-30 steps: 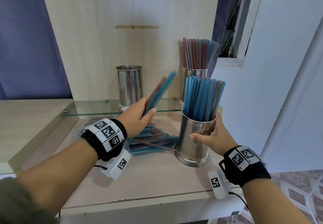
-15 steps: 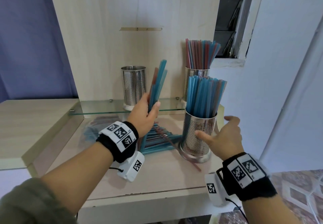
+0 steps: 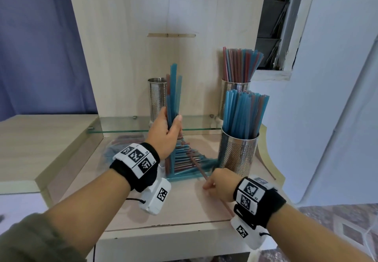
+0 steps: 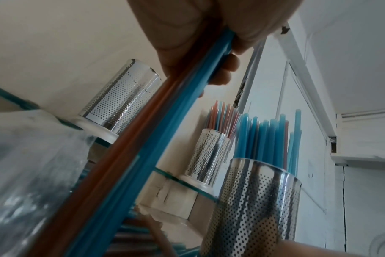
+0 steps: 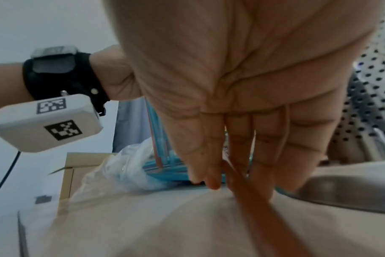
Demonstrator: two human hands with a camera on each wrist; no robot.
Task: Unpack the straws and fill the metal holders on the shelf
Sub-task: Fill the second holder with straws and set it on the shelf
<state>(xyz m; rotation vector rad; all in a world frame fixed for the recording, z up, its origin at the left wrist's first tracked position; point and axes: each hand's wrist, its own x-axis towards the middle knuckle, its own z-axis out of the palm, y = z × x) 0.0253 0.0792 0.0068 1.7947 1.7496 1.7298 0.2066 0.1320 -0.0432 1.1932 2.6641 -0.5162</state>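
Observation:
My left hand (image 3: 166,133) grips a small bundle of blue and red straws (image 3: 173,92) upright, just in front of the empty perforated metal holder (image 3: 157,98) on the glass shelf (image 3: 122,126). In the left wrist view the bundle (image 4: 143,139) runs diagonally past that holder (image 4: 121,97). My right hand (image 3: 216,184) is low on the table, fingertips pinching a single red straw (image 3: 201,172), seen close up as the red straw (image 5: 264,217). A holder packed with blue straws (image 3: 238,153) stands on the table just right of that hand.
A second full holder (image 3: 233,96) stands at the shelf's right end. Loose straws (image 3: 184,163) lie fanned on the table between my hands, with a clear plastic bag (image 3: 118,147) to their left. The wooden back panel (image 3: 163,16) rises behind the shelf.
The left hand has swung its bundle from tilted right to upright. The right hand let go of the table holder and dropped to the red straw lying in front of it.

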